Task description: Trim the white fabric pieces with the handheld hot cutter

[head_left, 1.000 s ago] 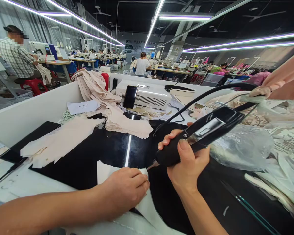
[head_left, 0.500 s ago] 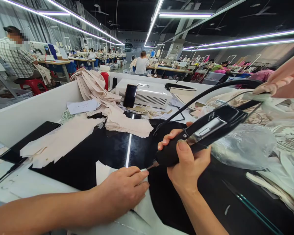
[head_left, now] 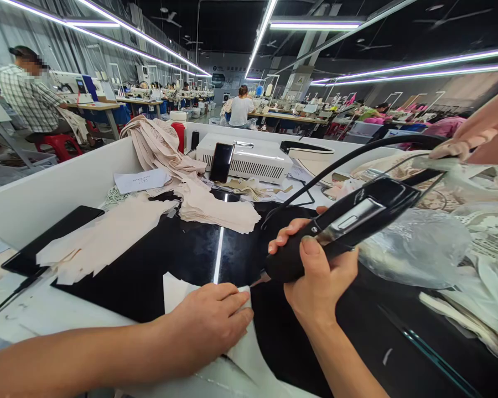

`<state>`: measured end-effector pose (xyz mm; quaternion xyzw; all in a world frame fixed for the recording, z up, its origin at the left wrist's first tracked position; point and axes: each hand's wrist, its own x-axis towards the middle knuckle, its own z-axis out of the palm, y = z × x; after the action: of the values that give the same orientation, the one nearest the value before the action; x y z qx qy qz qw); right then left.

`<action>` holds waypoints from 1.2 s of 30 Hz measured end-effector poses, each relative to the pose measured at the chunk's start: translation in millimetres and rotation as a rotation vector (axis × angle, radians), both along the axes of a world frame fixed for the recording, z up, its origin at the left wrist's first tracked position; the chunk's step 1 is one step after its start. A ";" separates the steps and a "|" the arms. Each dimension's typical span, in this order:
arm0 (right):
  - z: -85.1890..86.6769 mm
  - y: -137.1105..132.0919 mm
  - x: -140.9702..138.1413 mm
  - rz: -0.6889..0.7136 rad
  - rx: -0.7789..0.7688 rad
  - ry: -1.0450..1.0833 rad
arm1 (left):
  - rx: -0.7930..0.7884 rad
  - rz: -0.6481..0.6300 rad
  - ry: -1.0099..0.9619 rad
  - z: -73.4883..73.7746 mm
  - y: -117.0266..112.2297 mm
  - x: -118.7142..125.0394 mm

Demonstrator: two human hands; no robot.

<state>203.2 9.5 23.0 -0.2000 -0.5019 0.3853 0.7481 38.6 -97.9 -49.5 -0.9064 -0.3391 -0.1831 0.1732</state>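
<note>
My right hand (head_left: 321,276) is wrapped round a black handheld electric cutter (head_left: 336,224), thumb on top near its metal plate. A narrow metal tip (head_left: 262,278) juts from the cutter's lower left end, close to my left fingertips; it looks blurred. With its fingers bent, my left hand (head_left: 209,326) grips a pale fabric piece (head_left: 244,354) on the black table surface. A corner of that fabric shows just past the fingertips, beside the tip. Much of the fabric lies hidden beneath the hand.
Stacked beige fabric pieces (head_left: 218,210) and another beige pile (head_left: 108,235) lie ahead. Behind are a phone (head_left: 221,162) and a white vented box (head_left: 269,166). A black cable (head_left: 357,148) arches right. Tweezers (head_left: 431,354) and a clear plastic bag (head_left: 415,249) lie right. Co-workers sit beyond.
The metal tip has drawn slightly away from my left fingertips. More of the fabric corner shows at my left index finger. Both hands otherwise keep nearly the same place.
</note>
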 end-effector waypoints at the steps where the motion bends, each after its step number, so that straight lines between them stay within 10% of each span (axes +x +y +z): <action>1: 0.5 0.1 0.1 0.000 -0.003 0.003 | -0.009 0.002 0.000 -1.0 0.2 0.0; 36: 0.2 -4.1 -2.9 -0.017 0.030 -0.007 | -0.015 0.020 0.012 -2.4 -1.6 1.8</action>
<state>200.3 5.4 23.2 -0.1942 -0.5086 0.3707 0.7525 40.5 -99.5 -51.9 -0.9052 -0.3486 -0.1735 0.1704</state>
